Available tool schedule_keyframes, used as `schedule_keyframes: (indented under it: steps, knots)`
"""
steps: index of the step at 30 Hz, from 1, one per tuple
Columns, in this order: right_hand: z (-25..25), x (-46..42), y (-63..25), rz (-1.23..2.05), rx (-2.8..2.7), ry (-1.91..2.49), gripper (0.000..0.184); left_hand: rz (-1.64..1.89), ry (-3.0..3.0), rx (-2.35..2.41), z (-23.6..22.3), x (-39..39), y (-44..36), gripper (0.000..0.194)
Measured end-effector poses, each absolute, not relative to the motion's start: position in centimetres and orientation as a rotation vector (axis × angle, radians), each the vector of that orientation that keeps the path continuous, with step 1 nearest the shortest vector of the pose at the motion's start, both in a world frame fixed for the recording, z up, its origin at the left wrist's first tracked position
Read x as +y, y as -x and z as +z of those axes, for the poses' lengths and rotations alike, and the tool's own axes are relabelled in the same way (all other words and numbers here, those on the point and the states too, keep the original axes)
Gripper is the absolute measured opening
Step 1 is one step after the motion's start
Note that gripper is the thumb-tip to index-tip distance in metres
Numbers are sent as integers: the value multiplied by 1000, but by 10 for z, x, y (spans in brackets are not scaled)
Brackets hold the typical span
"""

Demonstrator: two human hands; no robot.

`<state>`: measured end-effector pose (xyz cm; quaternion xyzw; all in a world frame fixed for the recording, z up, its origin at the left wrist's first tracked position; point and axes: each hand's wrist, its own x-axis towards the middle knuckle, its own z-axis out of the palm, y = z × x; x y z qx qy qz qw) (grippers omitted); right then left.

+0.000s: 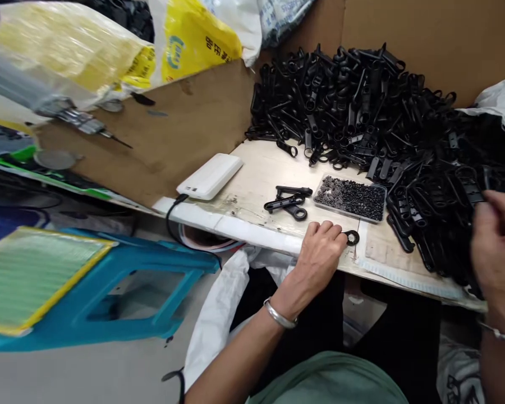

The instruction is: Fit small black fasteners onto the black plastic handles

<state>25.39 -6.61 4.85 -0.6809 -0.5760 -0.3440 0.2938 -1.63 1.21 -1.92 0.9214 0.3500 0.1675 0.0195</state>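
My left hand (322, 249) is closed at the table's front edge around a black plastic part with a ring end (352, 238); the rest of that part is hidden under my fingers. Just behind this hand lie several loose black ring-ended parts (288, 202). A clear shallow box (350, 197) of tiny black pieces stands close by. At the right edge of the view, my right hand (499, 252) is smeared by motion beside the near pile of black parts (433, 207). Whether its fingers hold anything does not show.
A large heap of black parts (340, 101) rises at the back against cardboard. The white power bank (210, 177) with a black cable lies on the left. Further left are a screwdriver tool (84, 120) and a blue stool (151, 292). Yellow-and-white bags (197, 39) stand behind.
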Motion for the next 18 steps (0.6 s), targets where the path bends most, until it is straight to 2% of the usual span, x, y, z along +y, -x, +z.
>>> schedule_keyframes:
  steps: [4,7,11,18]
  knots:
    - [34,-27,-189,-275,-1959,1700,20,497,-2731,1048,-16,14,14,11]
    - [22,6,-176,-34,-2072,1888,22,489,-2650,1016,-10,19,17,13]
    - [14,39,-175,-3,-2266,2041,26,481,-2614,1047,2,34,24,17]
    - [20,49,-170,-23,-2461,2065,21,382,-2728,1225,12,75,30,27]
